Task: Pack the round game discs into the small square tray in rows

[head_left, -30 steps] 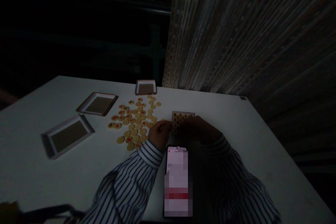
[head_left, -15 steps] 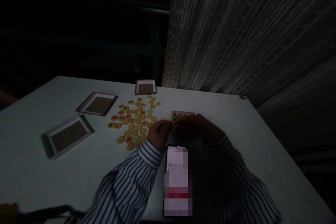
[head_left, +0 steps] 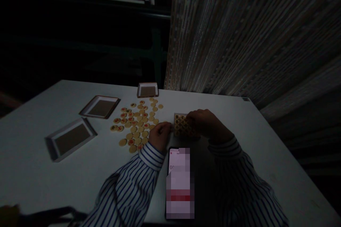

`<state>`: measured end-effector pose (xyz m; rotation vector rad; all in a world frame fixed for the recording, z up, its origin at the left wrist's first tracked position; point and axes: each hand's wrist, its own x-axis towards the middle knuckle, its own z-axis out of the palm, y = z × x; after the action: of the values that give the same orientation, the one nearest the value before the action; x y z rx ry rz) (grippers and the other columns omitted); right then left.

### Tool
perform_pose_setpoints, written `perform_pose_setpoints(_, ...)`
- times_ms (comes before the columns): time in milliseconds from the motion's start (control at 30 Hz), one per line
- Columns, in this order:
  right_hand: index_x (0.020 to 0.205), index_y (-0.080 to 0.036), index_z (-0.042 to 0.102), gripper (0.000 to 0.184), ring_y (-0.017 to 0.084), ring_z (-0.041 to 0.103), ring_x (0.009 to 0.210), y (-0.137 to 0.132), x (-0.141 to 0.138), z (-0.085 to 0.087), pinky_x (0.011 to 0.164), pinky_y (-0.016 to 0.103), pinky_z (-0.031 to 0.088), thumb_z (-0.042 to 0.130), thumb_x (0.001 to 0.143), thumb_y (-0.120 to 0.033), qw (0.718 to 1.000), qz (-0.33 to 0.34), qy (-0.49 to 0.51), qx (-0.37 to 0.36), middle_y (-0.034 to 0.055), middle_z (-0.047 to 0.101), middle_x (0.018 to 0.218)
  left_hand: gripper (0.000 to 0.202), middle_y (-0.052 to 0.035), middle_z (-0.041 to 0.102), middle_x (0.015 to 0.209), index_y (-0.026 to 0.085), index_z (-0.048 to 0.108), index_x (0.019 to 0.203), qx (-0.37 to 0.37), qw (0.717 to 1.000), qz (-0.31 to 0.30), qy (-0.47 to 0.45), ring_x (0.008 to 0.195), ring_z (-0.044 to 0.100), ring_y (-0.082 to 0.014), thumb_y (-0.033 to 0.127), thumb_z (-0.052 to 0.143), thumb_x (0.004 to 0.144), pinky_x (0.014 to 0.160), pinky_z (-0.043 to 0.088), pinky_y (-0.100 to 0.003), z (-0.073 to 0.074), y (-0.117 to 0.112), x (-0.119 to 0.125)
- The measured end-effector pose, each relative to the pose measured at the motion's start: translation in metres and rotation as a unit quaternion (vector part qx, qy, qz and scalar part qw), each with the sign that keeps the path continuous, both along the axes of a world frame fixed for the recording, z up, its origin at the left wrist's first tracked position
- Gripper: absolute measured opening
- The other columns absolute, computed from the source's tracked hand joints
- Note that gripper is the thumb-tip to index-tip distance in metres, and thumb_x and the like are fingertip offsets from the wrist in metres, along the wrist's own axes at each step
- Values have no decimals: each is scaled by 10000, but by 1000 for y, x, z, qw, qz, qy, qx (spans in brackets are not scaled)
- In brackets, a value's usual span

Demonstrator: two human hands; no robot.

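Observation:
A small box (head_left: 174, 124) holds rows of round Chinese chess pieces (head_left: 182, 122) with dark characters. My right hand (head_left: 209, 124) is over the box's right side, its fingers bent down and closed onto the pieces there; what they grip is hidden. Just left of the box, my left hand (head_left: 160, 136) is curled with thumb and fingertips together, and I cannot make out anything in it. Beside it spreads a loose pile of Chinese chess pieces (head_left: 136, 134), some blank side up, others with red or dark characters.
Three shallow box parts lie on the white table (head_left: 106, 170): a nearer tray (head_left: 70, 138), a brown-edged tray (head_left: 100, 107) and a smaller one at the back (head_left: 147, 90). A lit phone (head_left: 179, 184) lies between my forearms. A string curtain (head_left: 213, 35) hangs behind the table.
My right hand has shifted slightly right and up, uncovering more of the pieces in the box. My left hand stays nearly in place.

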<state>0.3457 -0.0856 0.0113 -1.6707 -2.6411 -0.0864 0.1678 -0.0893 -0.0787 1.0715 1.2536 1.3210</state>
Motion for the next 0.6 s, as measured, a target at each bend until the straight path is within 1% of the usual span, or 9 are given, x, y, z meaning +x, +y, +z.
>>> perform_pose_setpoints(167,928,-164,630,243,160,578,747,2,5,-2,635,270,313,410,864,-247,999,-11,22,26,70,680,861,243,-34,663,635,144,658,735,9,1000,-4,-4,613,627,-145,369,640,644,602,505,-260,-3,0,-2)
perform_pose_setpoints(267,948,-178,623,228,156,576,758,1,5,1,650,268,312,422,861,-243,999,-16,32,31,59,679,868,259,-39,669,652,144,659,732,20,1000,1,-1,609,624,-139,388,644,644,602,498,-255,-2,2,-5)
perform_pose_setpoints(467,973,-168,625,252,163,593,815,-5,-2,13,695,275,338,406,869,-235,999,-24,39,23,66,681,919,336,-52,686,697,133,652,758,21,999,21,-45,606,630,-147,436,677,614,623,511,-286,12,3,-17)
perform_pose_setpoints(600,977,-173,628,257,164,594,830,-6,-3,15,713,277,350,402,874,-239,998,-28,45,24,68,682,926,339,-39,682,715,134,655,803,33,997,46,-61,604,620,-132,419,695,624,629,504,-276,23,1,-35)
